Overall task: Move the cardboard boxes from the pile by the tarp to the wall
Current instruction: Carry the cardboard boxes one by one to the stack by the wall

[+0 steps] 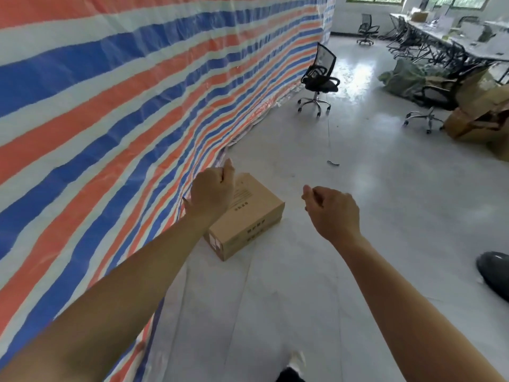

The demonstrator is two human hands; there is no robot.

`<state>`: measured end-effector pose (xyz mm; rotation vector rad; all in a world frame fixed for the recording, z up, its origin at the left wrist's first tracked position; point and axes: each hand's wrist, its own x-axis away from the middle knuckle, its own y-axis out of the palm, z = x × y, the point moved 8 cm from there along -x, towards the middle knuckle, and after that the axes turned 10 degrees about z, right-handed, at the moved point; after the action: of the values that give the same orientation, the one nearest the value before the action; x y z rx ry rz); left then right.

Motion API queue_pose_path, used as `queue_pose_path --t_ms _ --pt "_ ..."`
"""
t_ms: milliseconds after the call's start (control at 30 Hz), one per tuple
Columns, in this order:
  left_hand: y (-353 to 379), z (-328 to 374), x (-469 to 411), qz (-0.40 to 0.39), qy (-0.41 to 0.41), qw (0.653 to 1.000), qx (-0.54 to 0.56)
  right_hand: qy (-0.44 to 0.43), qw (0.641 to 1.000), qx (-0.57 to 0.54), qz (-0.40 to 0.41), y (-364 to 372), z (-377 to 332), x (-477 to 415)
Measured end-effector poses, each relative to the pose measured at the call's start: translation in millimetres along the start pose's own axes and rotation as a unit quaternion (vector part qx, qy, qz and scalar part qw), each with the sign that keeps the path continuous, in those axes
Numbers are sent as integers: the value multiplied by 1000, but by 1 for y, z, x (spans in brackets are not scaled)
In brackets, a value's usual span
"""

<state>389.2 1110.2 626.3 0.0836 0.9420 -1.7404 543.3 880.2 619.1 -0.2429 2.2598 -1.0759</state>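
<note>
We judge one cardboard box (248,227) by the tarp (110,106) is not yet moved; our left hand (212,193) and right hand (334,212), loosely curled, hold nothing.

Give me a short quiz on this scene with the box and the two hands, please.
1. True or false: the right hand holds the cardboard box.
2. The box lies beside: A) the striped tarp, B) a desk, C) a shelf?
3. Fill in: the hand nearer the tarp is the ____ hand.
Key: 1 false, it holds nothing and is apart from the box; 2 A; 3 left hand.
</note>
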Motion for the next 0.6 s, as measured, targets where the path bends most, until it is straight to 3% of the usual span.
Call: queue_pose_path --t_ms 233,400,600 --pt "149 -59 -91 -24 -73 996 -49 6 997 -42 -69 126 54 -147" --pt "196 -92 -149 6 -135 989 -60 -17 991 -41 -123 200 53 -250" --pt "239 -163 -202 5 -213 976 -50 -59 978 -28 -200 314 23 -306"
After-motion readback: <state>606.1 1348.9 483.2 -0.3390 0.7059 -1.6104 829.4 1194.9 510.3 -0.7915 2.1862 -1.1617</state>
